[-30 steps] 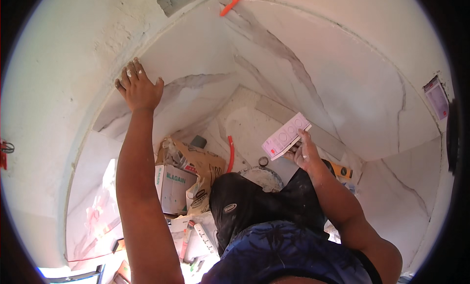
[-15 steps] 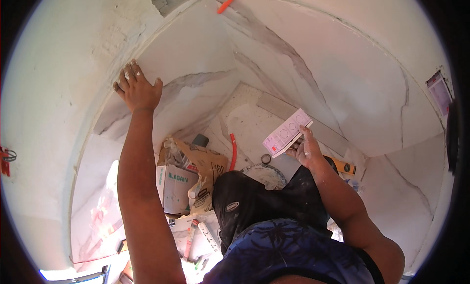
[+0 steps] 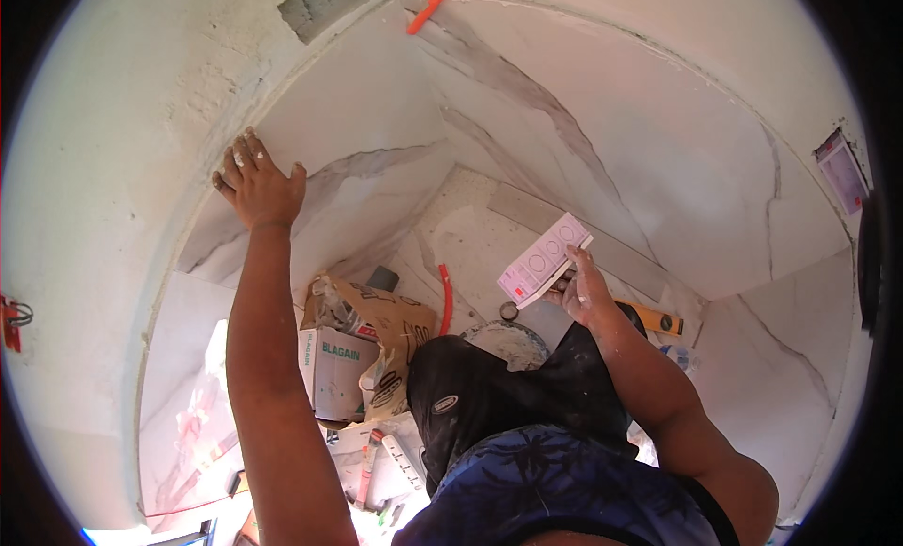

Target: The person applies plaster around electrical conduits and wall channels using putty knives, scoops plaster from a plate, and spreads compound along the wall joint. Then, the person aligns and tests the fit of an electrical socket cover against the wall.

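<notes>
My left hand (image 3: pixel 261 190) lies flat with its fingers spread near the upper edge of the marble-patterned wall tile (image 3: pixel 367 104) on the left. White flecks mark its fingertips, and it holds nothing. In front of my lap, my right hand (image 3: pixel 585 287) is closed round the lower edge of a rectangular white wall-box piece (image 3: pixel 546 261). Outlined circles and a small red patch show on its pink face. Part of its underside is hidden by my fingers. A similar pink-faced piece (image 3: pixel 844 173) sits in a wall opening at the far right.
An open brown paper bag (image 3: pixel 404 311) and a white carton (image 3: pixel 337 372) stand left of my knees. Ahead lie a red tube (image 3: pixel 446 300), a tape roll (image 3: pixel 509 311) and a plaster-smeared bucket (image 3: pixel 508 342). A yellow level (image 3: pixel 663 321) is beside my right forearm; orange conduit (image 3: pixel 431 8) protrudes above.
The view has shifted slightly. My right hand and the pink-faced piece appear a little farther left and lower. My left hand stays at the tile's upper edge, with its grip state unchanged.
</notes>
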`<state>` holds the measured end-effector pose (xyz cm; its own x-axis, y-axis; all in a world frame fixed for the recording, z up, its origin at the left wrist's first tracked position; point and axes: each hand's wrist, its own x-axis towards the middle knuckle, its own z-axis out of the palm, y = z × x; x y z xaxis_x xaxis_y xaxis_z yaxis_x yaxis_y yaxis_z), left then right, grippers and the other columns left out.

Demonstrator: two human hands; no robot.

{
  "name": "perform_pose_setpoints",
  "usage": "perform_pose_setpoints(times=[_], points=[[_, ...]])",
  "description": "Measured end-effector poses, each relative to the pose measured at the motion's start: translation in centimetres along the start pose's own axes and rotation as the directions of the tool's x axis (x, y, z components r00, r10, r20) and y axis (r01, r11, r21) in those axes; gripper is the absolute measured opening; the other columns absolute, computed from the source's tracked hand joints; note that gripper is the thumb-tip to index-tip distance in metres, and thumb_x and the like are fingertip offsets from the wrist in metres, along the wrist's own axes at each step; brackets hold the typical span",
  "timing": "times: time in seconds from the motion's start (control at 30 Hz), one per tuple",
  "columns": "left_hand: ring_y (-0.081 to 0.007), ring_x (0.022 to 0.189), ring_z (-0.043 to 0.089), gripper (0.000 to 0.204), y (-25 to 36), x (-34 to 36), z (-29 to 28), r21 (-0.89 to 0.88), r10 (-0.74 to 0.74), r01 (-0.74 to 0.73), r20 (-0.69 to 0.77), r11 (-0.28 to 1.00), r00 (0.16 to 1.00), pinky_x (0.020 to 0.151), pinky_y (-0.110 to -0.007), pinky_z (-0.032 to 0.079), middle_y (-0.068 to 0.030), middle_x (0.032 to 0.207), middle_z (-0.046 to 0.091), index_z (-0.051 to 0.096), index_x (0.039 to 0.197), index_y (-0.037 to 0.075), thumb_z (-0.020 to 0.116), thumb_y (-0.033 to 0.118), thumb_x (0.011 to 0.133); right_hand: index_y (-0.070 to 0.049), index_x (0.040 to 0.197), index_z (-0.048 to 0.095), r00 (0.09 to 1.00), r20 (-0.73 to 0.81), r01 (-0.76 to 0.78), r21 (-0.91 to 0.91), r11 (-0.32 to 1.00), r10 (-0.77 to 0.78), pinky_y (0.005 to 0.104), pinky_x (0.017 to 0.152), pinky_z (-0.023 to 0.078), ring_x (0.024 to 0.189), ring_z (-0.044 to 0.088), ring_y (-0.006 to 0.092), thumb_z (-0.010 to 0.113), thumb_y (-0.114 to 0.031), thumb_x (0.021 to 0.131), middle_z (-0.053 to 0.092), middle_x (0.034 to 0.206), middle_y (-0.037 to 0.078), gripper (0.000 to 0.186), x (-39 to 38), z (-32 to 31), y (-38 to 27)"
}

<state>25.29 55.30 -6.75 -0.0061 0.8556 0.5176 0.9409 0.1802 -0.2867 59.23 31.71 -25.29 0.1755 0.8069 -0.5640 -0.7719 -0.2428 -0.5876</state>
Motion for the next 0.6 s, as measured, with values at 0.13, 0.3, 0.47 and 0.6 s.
perform_pose_setpoints(times=[0.13, 0.3, 0.47, 0.6], points=[[-0.0265, 0.143, 0.018, 0.087, -0.1, 0.03, 0.23, -0.037, 0.007, -0.009, -0.048, 0.999, 0.999, 0.117, -0.051, 0.008, -0.0077, 0.154, 0.026, 0.022, 0.15, 0.012, 0.06, 0.047, 0.08, -0.01, 0.126, 0.036, 0.999, 0.037, 0.023, -0.023, 0.999, -0.022, 0.0601, 0.098, 0.042, 0.111, 0.055, 0.0362, 0.058, -0.042, 0.09, 0.048, 0.12, 0.019, 0.053, -0.22, 0.14, -0.04], [-0.0264, 0.143, 0.018, 0.087, -0.14, 0.01, 0.34, -0.04, 0.004, -0.005, -0.037, 0.999, 0.999, 0.117, -0.051, 0.007, -0.0076, 0.154, 0.026, 0.022, 0.15, 0.013, 0.06, 0.047, 0.08, -0.01, 0.126, 0.036, 1.0, 0.014, 0.017, -0.017, 1.0, -0.016, 0.0593, 0.095, 0.044, 0.109, 0.057, 0.0351, 0.058, -0.041, 0.09, 0.049, 0.119, 0.019, 0.052, -0.21, 0.14, 0.0], [-0.0249, 0.144, 0.017, 0.086, -0.04, 0.05, 0.15, -0.02, 0.0, 0.0, -0.021, 1.0, 1.0, 0.117, -0.052, 0.007, -0.0075, 0.154, 0.026, 0.021, 0.151, 0.013, 0.057, 0.048, 0.082, -0.015, 0.121, 0.036, 0.998, 0.054, 0.026, 0.003, 1.0, -0.027, 0.0561, 0.086, 0.052, 0.099, 0.063, 0.0322, 0.06, -0.038, 0.089, 0.055, 0.109, 0.016, 0.046, 0.17, -0.1, 0.08], [-0.0263, 0.144, 0.017, 0.085, 0.02, 0.07, -0.03, -0.031, 0.004, -0.005, -0.02, 1.0, 1.0, 0.117, -0.052, 0.007, -0.0083, 0.154, 0.026, 0.022, 0.15, 0.012, 0.058, 0.048, 0.082, -0.016, 0.123, 0.036, 0.999, 0.019, 0.028, -0.01, 1.0, -0.028, 0.0558, 0.086, 0.052, 0.099, 0.063, 0.0328, 0.061, -0.039, 0.089, 0.056, 0.11, 0.016, 0.047, 0.25, -0.19, 0.11]])
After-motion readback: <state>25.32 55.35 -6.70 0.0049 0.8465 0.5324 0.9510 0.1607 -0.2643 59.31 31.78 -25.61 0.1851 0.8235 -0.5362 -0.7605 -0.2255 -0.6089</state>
